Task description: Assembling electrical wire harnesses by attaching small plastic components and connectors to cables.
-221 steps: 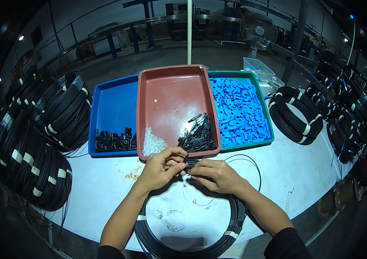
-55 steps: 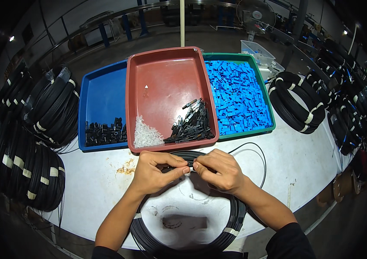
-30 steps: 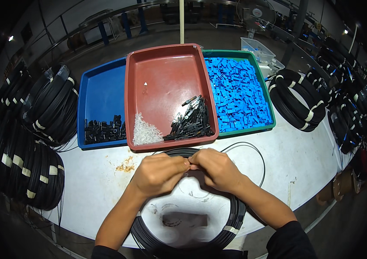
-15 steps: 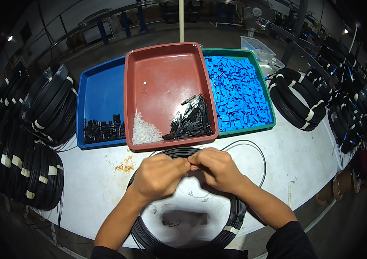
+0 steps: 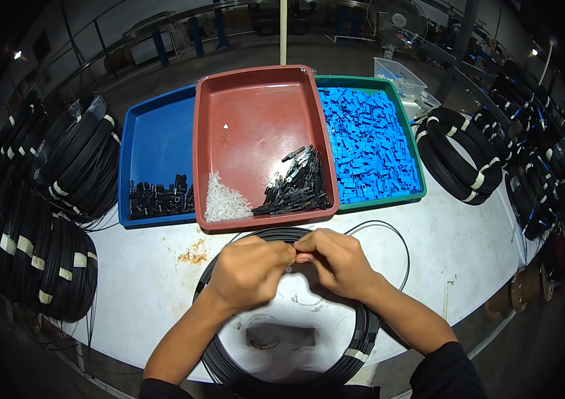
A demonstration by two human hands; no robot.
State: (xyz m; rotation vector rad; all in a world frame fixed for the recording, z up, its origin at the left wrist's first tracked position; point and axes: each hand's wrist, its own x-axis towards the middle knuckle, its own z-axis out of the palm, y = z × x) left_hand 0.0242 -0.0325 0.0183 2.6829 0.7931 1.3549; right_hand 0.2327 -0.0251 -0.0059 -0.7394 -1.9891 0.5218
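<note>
"Where's the black cable coil (image 5: 365, 332)?"
"I see it on the desk (image 5: 458, 266), near middle, its far part under both hands."
"And the grip?"
"My left grip (image 5: 246, 269) and right grip (image 5: 336, 263) are clenched, fingertips meeting; I can't tell what's between them. Beyond, a red tray (image 5: 256, 106) stands between a blue tray (image 5: 159, 139), left, and a green tray (image 5: 382, 201), right."

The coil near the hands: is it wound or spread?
Wound: the coil forms a ring with pale tape; a strand loops outside.
</note>
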